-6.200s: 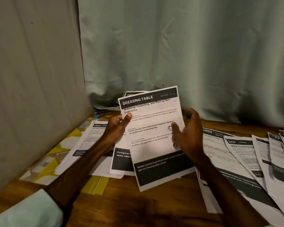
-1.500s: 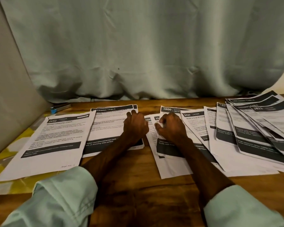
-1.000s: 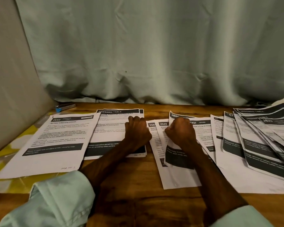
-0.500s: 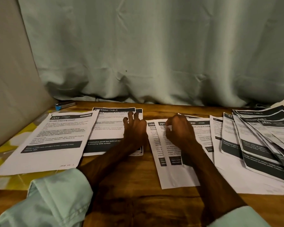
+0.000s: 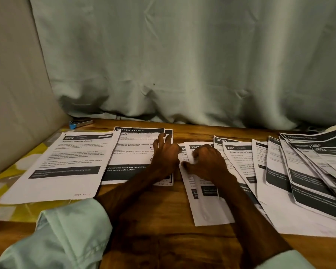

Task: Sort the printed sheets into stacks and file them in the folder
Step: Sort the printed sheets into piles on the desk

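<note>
Sorting appears under way. The left hand [image 5: 166,155] rests spread fingers on the DRESSING TABLE stack [image 5: 132,152]. Just right of it, the right hand [image 5: 207,163] curls fingers onto sheet 2945 [image 5: 208,208]; pinch unconfirmed. Next: free that sheet from overlapping neighbours [image 5: 239,162].

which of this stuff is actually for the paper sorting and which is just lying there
For the job: 2652 sheet, DRESSING TABLE sheet, 2945 sheet, 2437 sheet, fanned pile on the right, yellow patterned cover, possibly the folder.
Just lying about: blue stapler, curtain.
</note>
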`<action>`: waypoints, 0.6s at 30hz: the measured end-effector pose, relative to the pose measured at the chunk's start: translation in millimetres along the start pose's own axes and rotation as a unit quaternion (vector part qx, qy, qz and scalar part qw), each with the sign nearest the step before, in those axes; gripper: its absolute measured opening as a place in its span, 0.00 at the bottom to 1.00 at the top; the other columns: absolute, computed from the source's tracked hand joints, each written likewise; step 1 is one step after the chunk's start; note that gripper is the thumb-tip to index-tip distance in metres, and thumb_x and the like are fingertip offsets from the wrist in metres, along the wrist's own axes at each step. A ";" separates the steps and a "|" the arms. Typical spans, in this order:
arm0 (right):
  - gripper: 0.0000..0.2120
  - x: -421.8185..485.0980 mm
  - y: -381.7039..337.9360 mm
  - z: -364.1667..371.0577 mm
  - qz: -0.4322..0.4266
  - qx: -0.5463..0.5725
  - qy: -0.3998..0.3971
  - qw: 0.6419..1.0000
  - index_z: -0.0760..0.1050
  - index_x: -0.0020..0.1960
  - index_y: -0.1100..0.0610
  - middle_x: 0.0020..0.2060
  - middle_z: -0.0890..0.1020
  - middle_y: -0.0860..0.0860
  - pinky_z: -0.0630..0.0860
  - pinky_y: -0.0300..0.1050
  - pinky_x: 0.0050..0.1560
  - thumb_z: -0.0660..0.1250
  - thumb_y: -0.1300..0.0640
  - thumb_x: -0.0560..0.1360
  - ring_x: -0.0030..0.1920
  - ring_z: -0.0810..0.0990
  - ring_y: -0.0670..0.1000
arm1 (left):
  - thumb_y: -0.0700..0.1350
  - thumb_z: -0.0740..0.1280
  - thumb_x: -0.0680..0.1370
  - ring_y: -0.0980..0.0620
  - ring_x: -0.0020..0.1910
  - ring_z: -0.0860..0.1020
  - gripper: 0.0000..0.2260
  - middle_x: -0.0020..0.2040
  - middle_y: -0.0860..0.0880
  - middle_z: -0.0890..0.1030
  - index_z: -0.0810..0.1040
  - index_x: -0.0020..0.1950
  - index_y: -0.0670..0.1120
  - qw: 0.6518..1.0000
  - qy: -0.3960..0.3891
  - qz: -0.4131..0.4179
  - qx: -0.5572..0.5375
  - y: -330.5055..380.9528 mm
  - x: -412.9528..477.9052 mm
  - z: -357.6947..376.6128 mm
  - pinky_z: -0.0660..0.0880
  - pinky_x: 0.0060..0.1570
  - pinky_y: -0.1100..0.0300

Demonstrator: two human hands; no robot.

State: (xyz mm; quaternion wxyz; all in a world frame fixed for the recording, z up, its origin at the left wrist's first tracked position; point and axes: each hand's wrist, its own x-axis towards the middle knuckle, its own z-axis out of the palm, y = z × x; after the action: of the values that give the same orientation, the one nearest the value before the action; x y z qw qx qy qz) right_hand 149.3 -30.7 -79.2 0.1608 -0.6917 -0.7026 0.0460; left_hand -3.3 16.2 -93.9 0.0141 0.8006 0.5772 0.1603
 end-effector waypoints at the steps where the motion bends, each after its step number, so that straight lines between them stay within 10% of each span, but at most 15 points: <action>1: 0.31 -0.5 -0.4 -0.5 0.006 0.011 0.003 1.000 0.76 0.65 0.56 0.64 0.77 0.55 0.72 0.50 0.65 0.73 0.36 0.72 0.66 0.74 0.55 | 0.45 0.70 0.79 0.39 0.80 0.46 0.19 0.81 0.43 0.55 0.78 0.69 0.53 1.000 -0.006 -0.005 -0.006 0.9 0.0 -1.4 0.47 0.77 0.43; 18: 0.29 1.7 0.0 11.9 0.077 0.137 0.036 0.987 0.76 0.62 0.54 0.61 0.76 0.54 0.75 0.52 0.62 0.77 0.40 0.70 0.62 0.74 0.55 | 0.41 0.68 0.77 0.42 0.77 0.58 0.21 0.78 0.46 0.66 0.77 0.71 0.50 0.994 0.049 -0.011 -0.096 -8.5 -2.7 -6.1 0.60 0.73 0.47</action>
State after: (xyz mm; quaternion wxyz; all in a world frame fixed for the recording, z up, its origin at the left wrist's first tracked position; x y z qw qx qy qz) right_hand 145.8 -27.2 -90.1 0.2748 -0.7162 -0.6284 0.1290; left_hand -13.5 15.6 -90.5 0.0640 0.7801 0.5684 0.2537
